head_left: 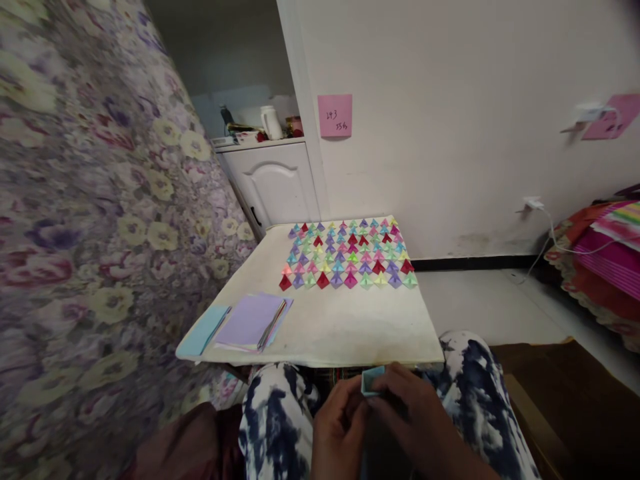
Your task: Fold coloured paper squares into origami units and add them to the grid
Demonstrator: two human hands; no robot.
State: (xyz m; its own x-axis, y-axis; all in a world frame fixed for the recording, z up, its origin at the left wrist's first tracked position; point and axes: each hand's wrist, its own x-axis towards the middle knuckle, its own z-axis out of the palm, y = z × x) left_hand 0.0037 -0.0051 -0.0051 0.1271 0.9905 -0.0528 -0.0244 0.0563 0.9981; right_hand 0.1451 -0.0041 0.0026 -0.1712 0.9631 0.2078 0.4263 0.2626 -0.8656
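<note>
Between my two hands, just below the table's front edge, is a small light-blue piece of folded paper (373,381). My left hand (340,420) pinches its left side with bent fingers. From the other side my right hand (407,407) grips it, fingers curled over the right part and hiding some of it. Rows of small folded paper pieces (351,257) in many colours cover the far half of the white table (350,327). On the table's left lie a stack of purple paper sheets (250,321) and a stack of light-blue paper (204,331).
A flowered curtain (115,220) hangs close on the left. Behind the table stand a white cabinet (277,183) and a wall bearing a pink note (335,116). My knees (277,420) flank my hands. To the right are a white cable (553,230) and a bed (595,267).
</note>
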